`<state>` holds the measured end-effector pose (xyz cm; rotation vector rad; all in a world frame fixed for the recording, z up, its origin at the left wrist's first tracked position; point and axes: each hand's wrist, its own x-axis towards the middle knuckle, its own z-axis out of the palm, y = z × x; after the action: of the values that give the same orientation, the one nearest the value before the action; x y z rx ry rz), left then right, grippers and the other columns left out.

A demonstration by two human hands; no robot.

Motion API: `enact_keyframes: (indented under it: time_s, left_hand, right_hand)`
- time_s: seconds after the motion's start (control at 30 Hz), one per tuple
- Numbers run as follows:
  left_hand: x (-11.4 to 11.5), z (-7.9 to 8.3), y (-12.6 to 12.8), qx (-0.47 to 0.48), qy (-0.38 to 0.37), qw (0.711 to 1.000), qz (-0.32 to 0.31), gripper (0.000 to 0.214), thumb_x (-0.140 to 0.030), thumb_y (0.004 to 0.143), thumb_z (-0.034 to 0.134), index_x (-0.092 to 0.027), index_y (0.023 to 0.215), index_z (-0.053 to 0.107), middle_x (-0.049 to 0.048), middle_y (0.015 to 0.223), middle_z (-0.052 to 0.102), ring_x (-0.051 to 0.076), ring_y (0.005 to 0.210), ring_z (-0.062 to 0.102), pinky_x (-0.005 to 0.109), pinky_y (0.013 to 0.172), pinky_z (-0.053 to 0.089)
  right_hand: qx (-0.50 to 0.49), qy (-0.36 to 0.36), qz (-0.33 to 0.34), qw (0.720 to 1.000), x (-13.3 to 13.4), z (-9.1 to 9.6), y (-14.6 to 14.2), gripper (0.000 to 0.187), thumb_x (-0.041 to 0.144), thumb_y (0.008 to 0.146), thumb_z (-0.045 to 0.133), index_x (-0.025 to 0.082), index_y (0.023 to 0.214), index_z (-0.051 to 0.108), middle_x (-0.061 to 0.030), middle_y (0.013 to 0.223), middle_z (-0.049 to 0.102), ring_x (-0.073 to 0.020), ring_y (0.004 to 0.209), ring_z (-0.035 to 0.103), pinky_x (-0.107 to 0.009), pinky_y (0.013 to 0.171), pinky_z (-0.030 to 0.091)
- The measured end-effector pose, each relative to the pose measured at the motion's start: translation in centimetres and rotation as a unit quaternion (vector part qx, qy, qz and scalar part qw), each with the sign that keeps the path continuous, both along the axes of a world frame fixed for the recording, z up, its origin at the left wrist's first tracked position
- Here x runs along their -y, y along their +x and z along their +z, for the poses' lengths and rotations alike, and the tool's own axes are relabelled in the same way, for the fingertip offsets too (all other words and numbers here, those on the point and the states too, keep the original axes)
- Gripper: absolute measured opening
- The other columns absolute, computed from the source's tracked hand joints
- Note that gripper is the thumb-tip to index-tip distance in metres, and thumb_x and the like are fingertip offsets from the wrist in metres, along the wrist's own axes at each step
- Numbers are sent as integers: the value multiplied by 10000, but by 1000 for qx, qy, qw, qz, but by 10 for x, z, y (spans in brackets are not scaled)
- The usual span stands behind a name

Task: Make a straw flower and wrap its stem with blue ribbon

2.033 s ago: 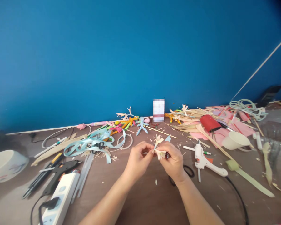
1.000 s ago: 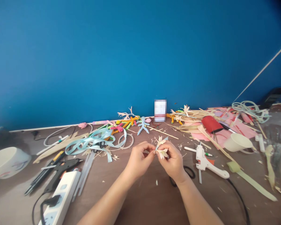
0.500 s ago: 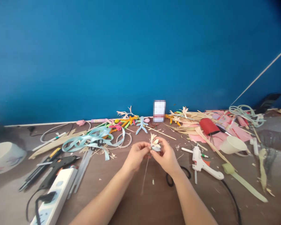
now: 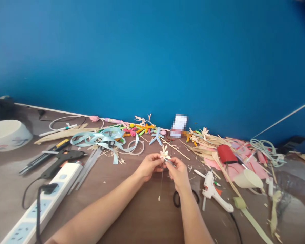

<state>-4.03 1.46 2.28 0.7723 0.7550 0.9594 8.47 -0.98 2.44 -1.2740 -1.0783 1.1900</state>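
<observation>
My left hand [image 4: 149, 165] and my right hand [image 4: 177, 173] meet over the middle of the brown table [image 4: 132, 217]. Both pinch a small cream paper flower [image 4: 165, 153] held just above the tabletop. Its petals stick up between my fingertips. A thin wire stem [image 4: 162, 178] hangs down from the flower toward the table. The fingers of both hands are curled closed around the flower's base.
A white glue gun [image 4: 213, 193] and black scissors [image 4: 178, 199] lie right of my hands. To the left lie a black glue gun [image 4: 63, 157], a white power strip [image 4: 40, 206], light blue ribbon [image 4: 101, 138] and a white bowl [image 4: 7, 134]. Dried leaf strips, a red cup [image 4: 226, 153] and a white cup [image 4: 249, 179] crowd the right.
The view has tilted and swung, so the table now slants. My hands stay together on the flower and have turned it, and a thin stem now hangs beneath it.
</observation>
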Motion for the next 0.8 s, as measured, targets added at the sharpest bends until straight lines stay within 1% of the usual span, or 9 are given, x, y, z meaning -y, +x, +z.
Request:
enact_keyframes:
  time_s: [0.2,0.37,0.5,0.6,0.7,0.8]
  left_hand:
    - [2,0,1,-20,16,1000,-3,255,-313,616,672,-119,745,568,5,642,568,78,566,559,162,493,439]
    - [3,2,3,-54,13,998,11,269,-326,600,674,-130,741,554,-5,607,579,77,516,560,158,459,425]
    - [3,3,4,-65,4,998,14,267,-317,586,678,-133,731,549,-9,576,588,90,493,579,155,436,408]
    - [3,4,4,-62,-5,998,1,260,-309,588,677,-128,732,558,6,581,607,108,506,600,161,439,413]
    - [3,5,3,-57,-8,998,-13,251,-300,601,670,-113,748,588,24,591,623,115,519,611,165,447,423]
    - [3,6,3,-53,-5,998,-19,235,-261,610,669,-101,775,620,34,616,639,109,540,618,158,465,436]
  right_hand:
    - [41,-26,2,999,-2,-4,3,210,357,663,608,157,680,546,77,431,453,-30,321,250,-174,335,170]
    - [91,-6,12,996,-1,-5,4,211,333,657,614,149,760,604,59,458,507,-43,331,304,-179,338,203]
    - [111,1,5,994,-1,-5,5,243,345,637,621,135,760,623,36,485,536,-59,360,360,-177,337,224]
    - [102,-10,6,995,-1,-4,6,215,327,634,624,134,727,612,47,462,509,-49,348,332,-171,329,211]
    - [71,-33,5,997,-2,-3,5,174,288,633,619,132,704,592,69,424,455,-30,323,276,-166,317,189]
    - [31,-55,-5,998,-3,-1,4,147,258,619,615,135,688,572,89,397,411,-20,306,248,-159,306,173]
